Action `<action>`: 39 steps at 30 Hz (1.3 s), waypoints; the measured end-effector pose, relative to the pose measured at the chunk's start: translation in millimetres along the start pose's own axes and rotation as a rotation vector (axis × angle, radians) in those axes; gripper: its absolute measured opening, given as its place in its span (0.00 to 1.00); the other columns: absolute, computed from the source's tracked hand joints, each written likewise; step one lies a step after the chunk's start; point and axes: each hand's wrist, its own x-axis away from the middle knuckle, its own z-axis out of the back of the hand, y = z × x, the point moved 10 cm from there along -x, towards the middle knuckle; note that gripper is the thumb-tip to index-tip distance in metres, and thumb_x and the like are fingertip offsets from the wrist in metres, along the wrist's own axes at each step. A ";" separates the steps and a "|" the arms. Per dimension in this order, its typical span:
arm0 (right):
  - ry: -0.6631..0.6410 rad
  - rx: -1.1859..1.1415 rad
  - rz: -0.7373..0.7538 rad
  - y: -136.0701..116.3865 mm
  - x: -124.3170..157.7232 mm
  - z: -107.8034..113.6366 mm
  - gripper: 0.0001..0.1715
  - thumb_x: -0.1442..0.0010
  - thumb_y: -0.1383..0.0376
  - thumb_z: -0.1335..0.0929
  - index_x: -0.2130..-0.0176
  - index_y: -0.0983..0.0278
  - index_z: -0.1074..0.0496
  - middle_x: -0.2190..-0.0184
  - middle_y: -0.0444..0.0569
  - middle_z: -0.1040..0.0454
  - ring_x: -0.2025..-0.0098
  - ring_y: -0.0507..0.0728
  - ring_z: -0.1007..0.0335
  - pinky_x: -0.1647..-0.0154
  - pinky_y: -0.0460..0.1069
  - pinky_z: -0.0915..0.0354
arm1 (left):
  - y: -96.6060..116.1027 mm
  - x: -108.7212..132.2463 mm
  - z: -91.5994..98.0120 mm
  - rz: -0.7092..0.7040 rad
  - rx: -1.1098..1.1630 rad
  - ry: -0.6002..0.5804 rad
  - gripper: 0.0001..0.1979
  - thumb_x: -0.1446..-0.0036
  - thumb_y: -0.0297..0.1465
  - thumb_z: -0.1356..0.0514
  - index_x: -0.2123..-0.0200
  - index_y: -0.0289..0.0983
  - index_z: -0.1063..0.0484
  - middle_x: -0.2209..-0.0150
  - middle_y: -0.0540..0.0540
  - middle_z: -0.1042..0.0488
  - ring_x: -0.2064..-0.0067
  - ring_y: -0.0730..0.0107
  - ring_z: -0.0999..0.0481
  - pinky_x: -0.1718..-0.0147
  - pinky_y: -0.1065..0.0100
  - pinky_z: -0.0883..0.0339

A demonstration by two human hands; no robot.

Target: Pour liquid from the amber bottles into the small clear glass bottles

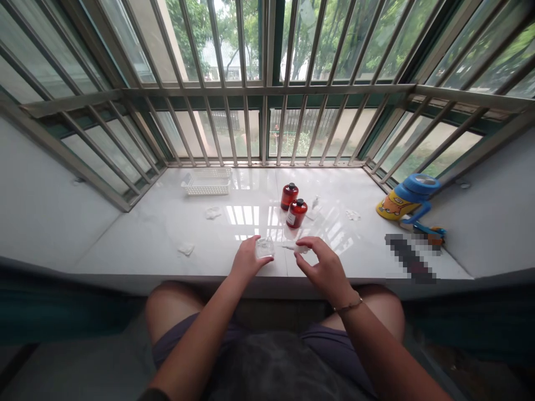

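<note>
My left hand [247, 260] grips a small clear container [264, 247] at the near edge of the white windowsill [167, 223]. My right hand [321, 264] is closed around a small clear piece [297, 248] just right of the container. Two red-brown bottles with black caps, a far bottle [289, 195] and a near bottle [296, 213], stand upright a little beyond my hands. My knees show below the sill's edge.
A white slotted basket [207, 182] sits at the back left. Crumpled white bits [213, 212] lie on the sill. A yellow and blue cup [407, 199] lies tipped at the right, beside a blurred patch. Metal window bars [259, 89] enclose the sill.
</note>
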 end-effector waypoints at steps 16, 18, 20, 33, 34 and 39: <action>-0.371 0.077 0.093 -1.7 -43.8 -91.2 0.28 0.42 0.77 0.30 0.44 0.58 0.26 0.52 0.52 0.18 0.49 0.65 0.21 0.44 0.62 0.26 | 25.2 -18.0 -28.5 -0.006 0.237 -0.063 0.49 0.49 0.35 0.23 0.28 0.37 0.40 0.32 0.31 0.29 0.31 0.41 0.29 0.33 0.43 0.33; -0.390 0.063 0.070 2.6 -45.9 -99.8 0.33 0.43 0.77 0.30 0.41 0.57 0.28 0.51 0.51 0.18 0.48 0.65 0.21 0.43 0.63 0.26 | 23.5 -18.6 -30.8 0.025 0.264 -0.053 0.49 0.50 0.32 0.24 0.28 0.39 0.41 0.36 0.33 0.25 0.35 0.44 0.24 0.36 0.46 0.29; -0.374 0.054 0.041 9.4 -43.1 -103.9 0.35 0.43 0.76 0.29 0.39 0.57 0.29 0.50 0.52 0.18 0.48 0.66 0.21 0.44 0.64 0.26 | 20.0 -16.4 -32.0 0.065 0.276 -0.036 0.48 0.51 0.30 0.24 0.29 0.41 0.41 0.39 0.35 0.23 0.38 0.46 0.22 0.40 0.49 0.26; -0.152 -0.221 -0.305 65.9 14.9 -91.0 0.37 0.34 0.55 0.27 0.34 0.57 0.43 0.48 0.53 0.23 0.46 0.64 0.21 0.35 0.67 0.29 | 17.8 -12.5 -35.0 0.092 0.187 -0.012 0.46 0.53 0.39 0.20 0.34 0.40 0.35 0.38 0.35 0.24 0.33 0.41 0.26 0.24 0.34 0.59; -0.142 -0.241 -0.306 65.4 15.0 -90.0 0.37 0.34 0.56 0.27 0.33 0.56 0.44 0.46 0.54 0.24 0.43 0.64 0.22 0.33 0.68 0.31 | 18.4 -12.6 -35.5 0.087 0.182 -0.016 0.45 0.53 0.39 0.20 0.34 0.40 0.34 0.36 0.35 0.24 0.32 0.41 0.27 0.24 0.34 0.60; -0.215 -0.370 -0.291 58.5 13.5 -102.8 0.41 0.35 0.65 0.31 0.29 0.55 0.50 0.36 0.58 0.27 0.29 0.64 0.33 0.30 0.66 0.35 | 18.8 -12.7 -35.9 0.083 0.161 -0.016 0.43 0.50 0.39 0.22 0.34 0.40 0.34 0.34 0.35 0.26 0.30 0.42 0.29 0.23 0.35 0.61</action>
